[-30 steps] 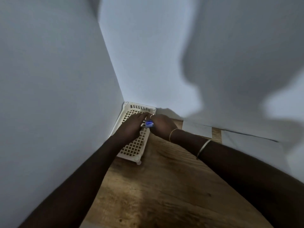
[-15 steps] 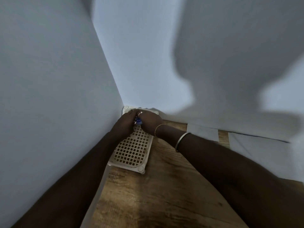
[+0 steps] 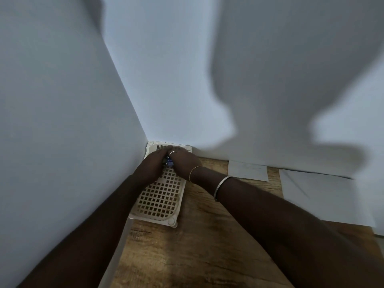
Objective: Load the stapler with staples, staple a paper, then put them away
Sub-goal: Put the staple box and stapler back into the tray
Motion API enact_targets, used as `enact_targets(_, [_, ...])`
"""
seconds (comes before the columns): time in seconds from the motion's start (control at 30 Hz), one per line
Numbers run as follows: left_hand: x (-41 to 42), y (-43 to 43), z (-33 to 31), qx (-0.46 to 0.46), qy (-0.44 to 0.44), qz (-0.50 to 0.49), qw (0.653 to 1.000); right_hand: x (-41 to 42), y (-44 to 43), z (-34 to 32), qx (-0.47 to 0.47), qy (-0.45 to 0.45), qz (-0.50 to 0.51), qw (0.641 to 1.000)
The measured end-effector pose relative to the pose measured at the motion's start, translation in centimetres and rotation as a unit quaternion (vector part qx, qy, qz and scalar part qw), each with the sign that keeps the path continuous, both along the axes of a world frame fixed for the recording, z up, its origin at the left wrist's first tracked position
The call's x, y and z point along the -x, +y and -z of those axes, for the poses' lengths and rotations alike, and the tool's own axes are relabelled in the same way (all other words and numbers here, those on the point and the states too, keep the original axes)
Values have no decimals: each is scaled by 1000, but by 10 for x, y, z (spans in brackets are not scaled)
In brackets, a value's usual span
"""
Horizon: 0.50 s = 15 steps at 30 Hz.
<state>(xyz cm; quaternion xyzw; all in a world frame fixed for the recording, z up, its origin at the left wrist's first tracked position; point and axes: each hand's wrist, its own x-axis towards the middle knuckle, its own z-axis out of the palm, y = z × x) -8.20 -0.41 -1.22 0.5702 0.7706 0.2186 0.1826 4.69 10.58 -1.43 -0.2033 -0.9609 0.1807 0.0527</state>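
A cream lattice tray (image 3: 160,201) lies on the wooden table in the corner where two white walls meet. Over its far end my left hand (image 3: 152,165) and my right hand (image 3: 182,162) are pressed together around a small blue object (image 3: 168,162), probably the stapler or the staple box; only a sliver of it shows between my fingers. A small white paper (image 3: 248,170) lies flat by the back wall, right of my right wrist. A ring sits on a right finger, and two bangles on the right wrist.
A larger white sheet (image 3: 320,196) lies on the table at the right. White walls close in at the left and behind. The bare wooden tabletop (image 3: 199,246) stretches toward me.
Both hands carried the blue object from the tray's middle to its far end near the corner. The view tilted slightly, so the tray appears nearer the middle.
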Motion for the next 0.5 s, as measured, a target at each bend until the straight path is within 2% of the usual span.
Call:
enact_targets(0.27, [-13, -15, -14, -61, 21, -7, 998, -12, -9, -11, -19, 22, -10, 1000])
enact_targets(0.5, [-36, -43, -23, -93, 24, -95, 991, -19, -34, -17, -85, 55, 34, 994])
